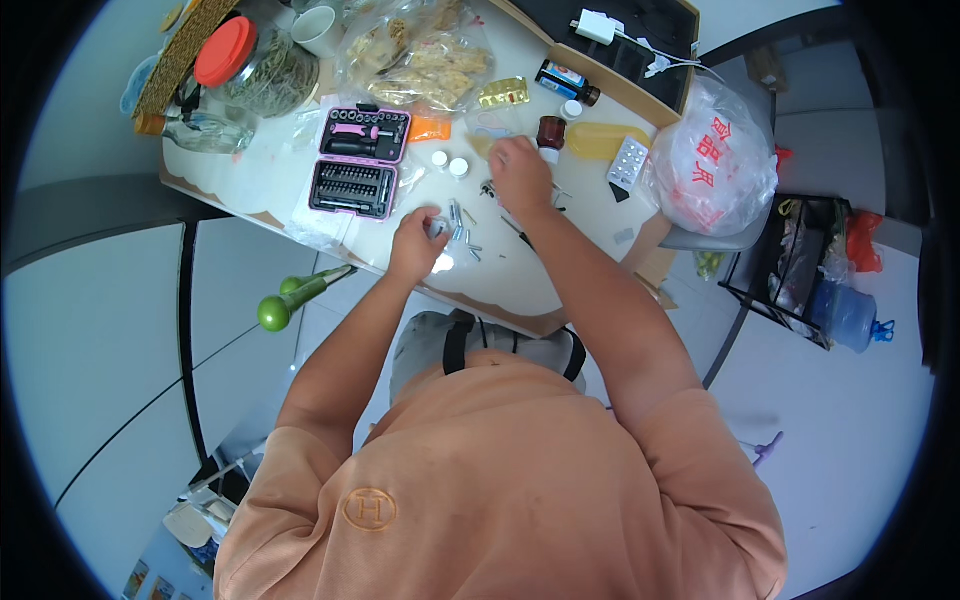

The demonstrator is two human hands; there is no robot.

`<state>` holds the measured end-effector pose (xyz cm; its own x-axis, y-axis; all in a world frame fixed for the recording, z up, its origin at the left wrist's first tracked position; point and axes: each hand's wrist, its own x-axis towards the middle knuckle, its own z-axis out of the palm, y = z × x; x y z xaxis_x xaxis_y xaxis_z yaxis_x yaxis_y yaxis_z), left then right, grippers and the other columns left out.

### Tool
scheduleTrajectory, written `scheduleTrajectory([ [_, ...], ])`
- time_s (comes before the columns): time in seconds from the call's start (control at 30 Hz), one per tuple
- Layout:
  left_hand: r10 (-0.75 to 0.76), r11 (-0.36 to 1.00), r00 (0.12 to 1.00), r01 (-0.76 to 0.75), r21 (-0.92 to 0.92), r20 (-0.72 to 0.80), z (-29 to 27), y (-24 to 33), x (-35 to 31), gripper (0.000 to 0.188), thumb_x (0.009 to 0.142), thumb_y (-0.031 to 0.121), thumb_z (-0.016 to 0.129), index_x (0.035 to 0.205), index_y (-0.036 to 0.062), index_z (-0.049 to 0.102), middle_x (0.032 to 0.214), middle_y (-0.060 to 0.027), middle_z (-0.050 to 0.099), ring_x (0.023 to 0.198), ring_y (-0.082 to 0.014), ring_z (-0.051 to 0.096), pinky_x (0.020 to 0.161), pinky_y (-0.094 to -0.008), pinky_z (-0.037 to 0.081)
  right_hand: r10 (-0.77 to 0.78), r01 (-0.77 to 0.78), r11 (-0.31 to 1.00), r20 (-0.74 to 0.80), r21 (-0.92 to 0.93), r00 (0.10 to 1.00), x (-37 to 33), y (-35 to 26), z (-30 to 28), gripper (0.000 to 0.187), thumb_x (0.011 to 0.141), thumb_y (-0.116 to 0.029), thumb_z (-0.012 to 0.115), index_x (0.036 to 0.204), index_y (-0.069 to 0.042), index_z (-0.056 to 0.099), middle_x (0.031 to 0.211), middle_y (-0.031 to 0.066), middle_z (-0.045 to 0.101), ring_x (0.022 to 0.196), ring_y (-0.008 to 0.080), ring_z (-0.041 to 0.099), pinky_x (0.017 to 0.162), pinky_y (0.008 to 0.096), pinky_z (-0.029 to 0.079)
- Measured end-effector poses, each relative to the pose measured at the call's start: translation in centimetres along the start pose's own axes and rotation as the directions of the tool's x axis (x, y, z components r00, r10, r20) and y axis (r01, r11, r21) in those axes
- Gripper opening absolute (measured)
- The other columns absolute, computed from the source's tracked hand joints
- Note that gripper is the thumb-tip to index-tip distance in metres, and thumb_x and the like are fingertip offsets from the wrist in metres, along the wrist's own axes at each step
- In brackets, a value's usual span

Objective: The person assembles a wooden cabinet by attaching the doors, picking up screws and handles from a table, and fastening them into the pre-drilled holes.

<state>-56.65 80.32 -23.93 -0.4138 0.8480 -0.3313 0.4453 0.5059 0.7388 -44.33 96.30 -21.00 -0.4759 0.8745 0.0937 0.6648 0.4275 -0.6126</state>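
Note:
My left hand (411,247) is at the table's near edge, its thumb and fingers closed about a small round pale piece (437,228). Beside it lie several silver screws (459,222), some apart and some close together. Farther right, my right hand (522,180) reaches over the table with its fingers curled downward. What they hold, if anything, is hidden. Small dark metal parts (488,188) show at its left side. A thin dark screwdriver-like tool (518,230) lies below the right wrist. Two white caps (449,164) sit between the hands, farther back.
An open pink-and-black tool kit (356,160) lies at left, near a red-lidded jar (270,80) and a glass bottle (210,133). Bags of dried food (420,60) lie behind. Brown bottles (551,132), a blister pack (628,163), a white plastic bag (715,160) and an open box (640,90) are at right.

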Motion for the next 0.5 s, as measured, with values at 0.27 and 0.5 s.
scheduleTrajectory([
  [0.27,-0.272,0.692,0.954,0.284,-0.663,0.125,-0.8,-1.4,0.1,0.03,0.081,0.003,0.058,0.111,0.0058,0.054,0.09,-0.0004,0.055,0.08,-0.0086,0.052,0.072,-0.0224,0.046,0.448,-0.496,0.765,0.213,0.412,0.868,-4.5,6.1,-8.9,0.02,0.084,-0.02,0.053,0.079,-0.002,0.058,0.062,0.005,0.055,0.053,0.0107,0.05,0.053,0.0266,0.041],
  [0.5,-0.282,0.218,0.91,0.369,-0.904,0.303,-2.5,1.5,0.3,0.027,0.091,0.007,0.038,0.115,-0.0001,0.049,0.1,-0.0087,0.057,0.09,-0.0161,0.056,0.08,-0.0266,0.049,0.391,-0.559,0.729,0.43,0.395,0.814,-9.8,6.1,-7.7,0.02,0.083,-0.021,0.056,0.083,-0.001,0.059,0.064,0.0059,0.057,0.054,0.0135,0.051,0.052,0.0282,0.041],
])
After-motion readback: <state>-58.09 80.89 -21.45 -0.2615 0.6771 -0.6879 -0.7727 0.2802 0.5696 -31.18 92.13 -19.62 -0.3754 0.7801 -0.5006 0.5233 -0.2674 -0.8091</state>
